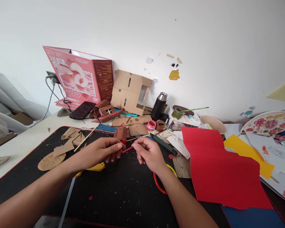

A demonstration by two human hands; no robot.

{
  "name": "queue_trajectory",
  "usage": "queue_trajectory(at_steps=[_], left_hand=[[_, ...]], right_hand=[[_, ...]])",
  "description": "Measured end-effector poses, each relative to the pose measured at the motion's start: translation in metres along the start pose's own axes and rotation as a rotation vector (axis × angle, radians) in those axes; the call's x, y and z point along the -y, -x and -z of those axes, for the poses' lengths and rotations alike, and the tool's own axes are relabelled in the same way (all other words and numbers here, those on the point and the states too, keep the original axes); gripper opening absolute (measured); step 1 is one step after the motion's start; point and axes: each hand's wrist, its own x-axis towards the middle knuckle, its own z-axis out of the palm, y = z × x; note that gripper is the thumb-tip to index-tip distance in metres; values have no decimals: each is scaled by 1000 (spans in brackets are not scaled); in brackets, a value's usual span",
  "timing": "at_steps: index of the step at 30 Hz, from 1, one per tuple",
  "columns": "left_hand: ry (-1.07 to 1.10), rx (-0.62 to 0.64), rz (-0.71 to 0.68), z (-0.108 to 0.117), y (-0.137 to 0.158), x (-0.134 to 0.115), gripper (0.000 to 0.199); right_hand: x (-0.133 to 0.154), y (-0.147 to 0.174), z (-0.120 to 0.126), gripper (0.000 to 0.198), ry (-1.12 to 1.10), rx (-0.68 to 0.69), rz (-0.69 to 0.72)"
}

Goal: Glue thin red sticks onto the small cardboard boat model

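My right hand (149, 153) pinches a thin, narrow red strip (127, 149) between thumb and fingers, and the strip points left. Close to the strip's free end is my left hand (106, 150), its thumb and fingertips drawn together; whatever they hold is hidden. Just behind the left fingertips stands a small reddish-brown cardboard model (120, 133). Below the left wrist lies a yellow-handled tool (96, 167) with a long translucent stick (67, 202) by it. A red and yellow loop handle (158, 186) shows partly under my right forearm. A dark green cutter (165, 144) lies behind my right hand.
Cardboard scraps (72, 139) and a round tan disc (51, 161) lie left on the black mat (104, 196). Red sheet (220, 167) covers the right side. Behind stand a model boat (108, 116), paint jars (151, 125), a black flask (158, 107) and a pink box (78, 76).
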Motion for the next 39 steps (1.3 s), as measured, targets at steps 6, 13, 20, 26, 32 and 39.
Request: queue_trajectory(at_steps=[6, 13, 20, 26, 32, 39], left_hand=[[284, 145, 95, -9, 4, 3, 61], [430, 150, 157, -12, 7, 10, 56], [396, 158, 149, -13, 9, 9, 53], [217, -24, 84, 8, 14, 8, 49], [186, -295, 12, 47, 19, 15, 41], [256, -423, -22, 66, 35, 21, 32]], right_hand=[[-2, 4, -3, 42, 19, 83, 29], [-5, 5, -2, 41, 15, 108, 37], [-5, 6, -3, 43, 28, 108, 10], [0, 2, 5, 43, -5, -83, 46], [-2, 2, 5, 40, 49, -139, 60], [19, 15, -38, 21, 600, 199, 219]])
